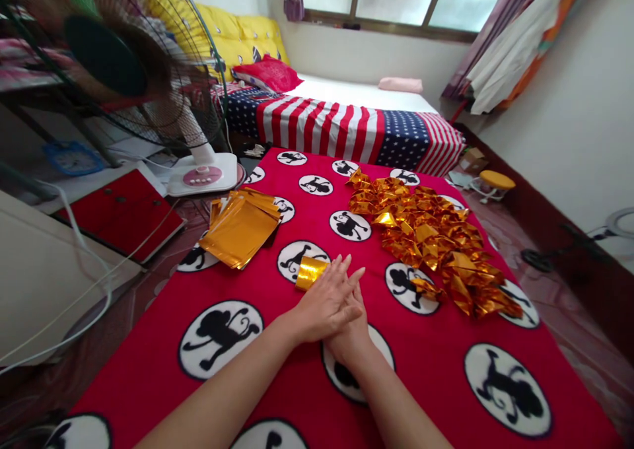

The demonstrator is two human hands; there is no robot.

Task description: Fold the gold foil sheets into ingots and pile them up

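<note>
My left hand (324, 304) lies flat across my right hand, fingers stretched out and side by side. Beneath it, my right hand (352, 333) shows its back and wrist. Its fingers are mostly covered. A curled sheet of gold foil paper (311, 273) sticks out from the left side of the hands, resting on the red cloth. Whether the foil runs on under the palms is hidden. Left of the hands lies a loose stack of flat gold foil sheets (242, 230). On the right spreads a heap of folded gold foil pieces (421, 224), with one small piece (426, 289) nearer the hands.
The red cloth with monkey prints (277, 383) covers the surface under my hands. A running fan (203, 172) stands at the left, beside a red panel (121, 214). Beyond is a bed with a stars-and-stripes cover (321, 122). A yellow stool (496, 180) is at the right.
</note>
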